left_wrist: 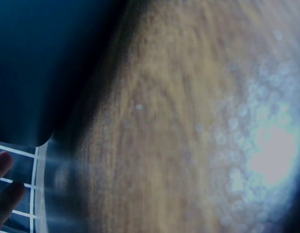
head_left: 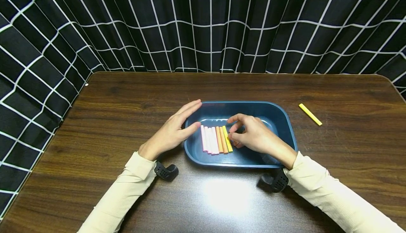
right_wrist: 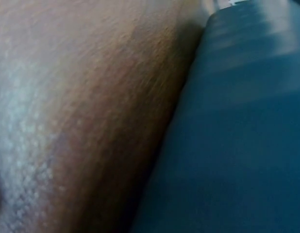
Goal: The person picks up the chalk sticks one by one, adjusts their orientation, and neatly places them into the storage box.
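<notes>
A row of chalk sticks (head_left: 214, 140) lies side by side in a blue tray (head_left: 239, 163), running from pink and pale ones on the left to orange, then yellow. My right hand (head_left: 253, 134) is inside the tray, its fingers loosely bent, with thumb and fingertips right at the yellow chalk (head_left: 227, 139) at the row's right end. At the tray's left rim rests my left hand (head_left: 172, 130), fingers extended and thumb reaching over the edge towards the pink chalk. Only two left fingertips (left_wrist: 9, 194) show in the left wrist view; the right wrist view shows the tray's outer wall (right_wrist: 237, 145).
Another yellow chalk stick (head_left: 310, 114) lies on the brown wooden table (head_left: 133, 99), right of the tray. Behind the table hangs a black curtain (head_left: 203, 25) with a white grid. Light glares on the tabletop in front of the tray.
</notes>
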